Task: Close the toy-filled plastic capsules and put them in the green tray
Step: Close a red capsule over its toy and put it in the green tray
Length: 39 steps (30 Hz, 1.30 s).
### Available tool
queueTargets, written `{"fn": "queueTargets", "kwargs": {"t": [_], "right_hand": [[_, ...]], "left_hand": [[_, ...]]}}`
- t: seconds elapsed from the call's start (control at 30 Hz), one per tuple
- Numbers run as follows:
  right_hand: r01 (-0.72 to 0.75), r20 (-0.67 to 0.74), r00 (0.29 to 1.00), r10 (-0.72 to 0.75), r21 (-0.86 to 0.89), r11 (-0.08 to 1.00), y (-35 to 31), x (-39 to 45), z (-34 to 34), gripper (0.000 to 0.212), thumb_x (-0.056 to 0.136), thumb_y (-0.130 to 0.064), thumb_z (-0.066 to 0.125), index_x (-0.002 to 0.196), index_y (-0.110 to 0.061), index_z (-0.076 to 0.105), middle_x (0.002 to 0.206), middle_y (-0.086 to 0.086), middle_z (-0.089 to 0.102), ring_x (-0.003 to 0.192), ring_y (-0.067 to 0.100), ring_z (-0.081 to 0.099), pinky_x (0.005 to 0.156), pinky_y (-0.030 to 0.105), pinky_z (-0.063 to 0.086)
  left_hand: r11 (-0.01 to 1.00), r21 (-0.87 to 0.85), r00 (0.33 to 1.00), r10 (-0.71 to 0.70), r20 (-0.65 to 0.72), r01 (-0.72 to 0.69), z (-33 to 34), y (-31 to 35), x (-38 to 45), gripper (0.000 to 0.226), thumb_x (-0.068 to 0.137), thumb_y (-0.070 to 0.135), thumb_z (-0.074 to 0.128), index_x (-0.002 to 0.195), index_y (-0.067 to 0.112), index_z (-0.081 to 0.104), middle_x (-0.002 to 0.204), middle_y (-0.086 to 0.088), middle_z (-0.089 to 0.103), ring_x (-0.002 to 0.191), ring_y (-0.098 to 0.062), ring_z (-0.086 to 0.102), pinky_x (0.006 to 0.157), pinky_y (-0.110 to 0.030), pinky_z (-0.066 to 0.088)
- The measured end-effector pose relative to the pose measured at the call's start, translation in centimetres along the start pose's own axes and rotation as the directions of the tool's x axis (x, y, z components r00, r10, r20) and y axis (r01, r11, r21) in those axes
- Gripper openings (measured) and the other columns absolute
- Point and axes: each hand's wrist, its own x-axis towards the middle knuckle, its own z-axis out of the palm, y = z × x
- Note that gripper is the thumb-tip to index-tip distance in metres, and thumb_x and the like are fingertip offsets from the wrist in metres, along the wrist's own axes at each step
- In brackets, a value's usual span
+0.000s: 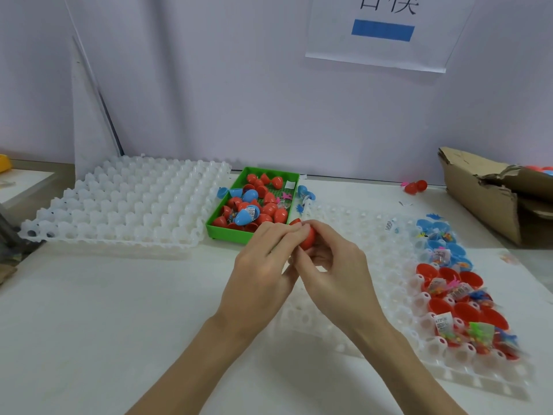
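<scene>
Light: I see bright, even, soft illumination.
Shadows: faint.
Blur: slight, right side.
Edges: wide-angle bending.

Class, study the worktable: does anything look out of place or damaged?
Yes. Loose blue capsule halves lie outside the green tray, beside its rim. Two red capsules sit stray by the wall. The cardboard box is torn.

Two white cell trays [125, 202] [374, 265] lie on the surface [89, 310], with one green tray [227, 232] between them, one cardboard box [484, 205], and one paper sign [386, 31]. The loose capsule halves blur together, beyond sure counting.
</scene>
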Motion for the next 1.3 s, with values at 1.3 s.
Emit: {"fn": "queueTargets", "kwargs": {"t": [1.3], "right_hand": [[-0.119, 0.053, 0.992, 0.114, 0.114, 0.986, 0.7, 1.0, -1.8, 0.024, 0.088, -0.009, 0.077, 0.111, -0.016, 0.078, 0.099, -0.005, 0.077, 0.094, 0.01, 0.073, 0.088, 0.023, 0.058]], "left_hand": [[0.98, -0.09, 0.982, -0.168, 0.082, 0.175, -0.1, 0.4, 0.4, 0.043, 0.076, -0.005, 0.087, 0.117, 0.004, 0.074, 0.108, -0.003, 0.071, 0.102, -0.006, 0.062, 0.097, -0.008, 0.046]]}}
